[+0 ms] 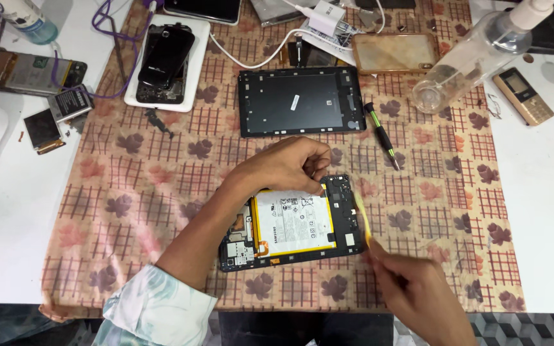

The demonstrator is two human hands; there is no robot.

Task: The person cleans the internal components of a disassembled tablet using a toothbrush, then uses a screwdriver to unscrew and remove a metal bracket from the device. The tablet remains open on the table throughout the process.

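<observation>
Opened tablet [293,224] lying flat near the centre of the worktop [8,218], on a patterned cloth [129,198] with leaf and grid print; inner side up, white battery [293,223] with yellow edging filling the middle, dark circuit boards at 3 and 9 o'clock of it.

Left hand [293,165] reaching in from 7 o'clock, curled over the tablet's upper edge at 12 o'clock, fingertips pinched narrow against the frame near the top right corner of the battery; exactly what sits between the fingertips cannot be told. Pale printed sleeve [152,311] at the bottom edge.

Right hand [418,285] at 4 o'clock of the tablet, just off its lower right corner, fingers closed around a thin yellow strip [361,218], blurred, slanting up beside the tablet's right edge.

Outward at 12 o'clock: separate black tablet back frame [299,101], lying flat. At 2 o'clock, a screwdriver [381,134] with green and black grip, just right of that frame. Farther at 1 o'clock, clear plastic bottle [476,57] on its side and a brownish phone case [394,52]. At 3 o'clock, far right, a small gold keypad phone [524,96] on the bare white surface. At 11 o'clock, dark phone [165,56] resting on a white tray [197,77], purple cable [107,19] looping beside it. At 10 o'clock, loose phone batteries [70,102].
</observation>
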